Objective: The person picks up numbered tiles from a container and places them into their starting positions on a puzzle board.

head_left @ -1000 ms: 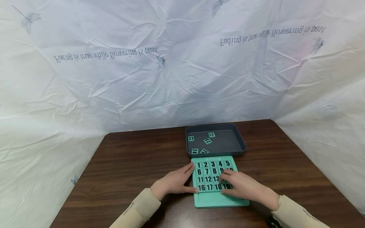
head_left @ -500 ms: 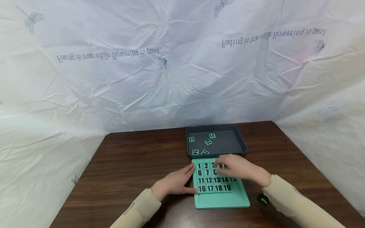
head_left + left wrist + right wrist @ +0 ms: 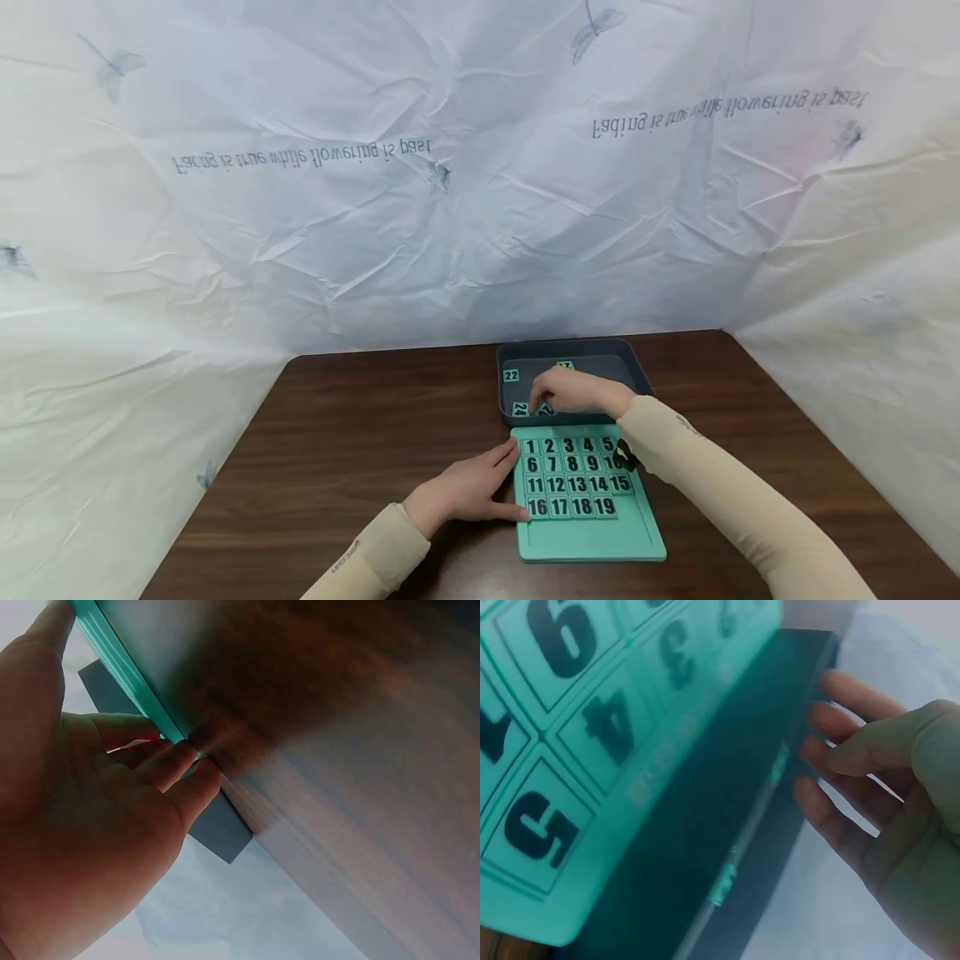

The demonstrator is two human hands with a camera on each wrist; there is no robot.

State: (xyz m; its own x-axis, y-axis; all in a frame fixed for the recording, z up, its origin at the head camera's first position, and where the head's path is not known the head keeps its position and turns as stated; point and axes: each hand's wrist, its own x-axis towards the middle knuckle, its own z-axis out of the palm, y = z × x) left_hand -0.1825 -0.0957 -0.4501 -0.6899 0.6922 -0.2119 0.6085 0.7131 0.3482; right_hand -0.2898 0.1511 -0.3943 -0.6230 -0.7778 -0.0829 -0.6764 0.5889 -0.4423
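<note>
A green number board [image 3: 592,546] lies on the table, its tiles 1 to 19 set in rows, with a bare strip below them. My left hand [image 3: 467,490] rests at the board's left side, fingers extended and thumb near tile 16 [image 3: 537,507]. In the left wrist view its fingertips are right at the board's edge. My right hand [image 3: 576,390] reaches over the dark grey tray [image 3: 609,365], fingers bent down near tile 24 [image 3: 520,409] and another partly covered tile [image 3: 547,410]. In the right wrist view nothing shows between its loosely bent fingers [image 3: 847,802].
Tile 22 [image 3: 511,375] lies at the tray's left side, and another tile [image 3: 566,365] shows behind the right hand. The tray stands directly behind the board on a dark wooden table [image 3: 390,417]. A white printed sheet [image 3: 480,250] hangs behind the table.
My right hand has left the tiles on the board's right side and moved up and away, over the tray. Tile 19 and its neighbours are uncovered. The left hand stays at the board's edge.
</note>
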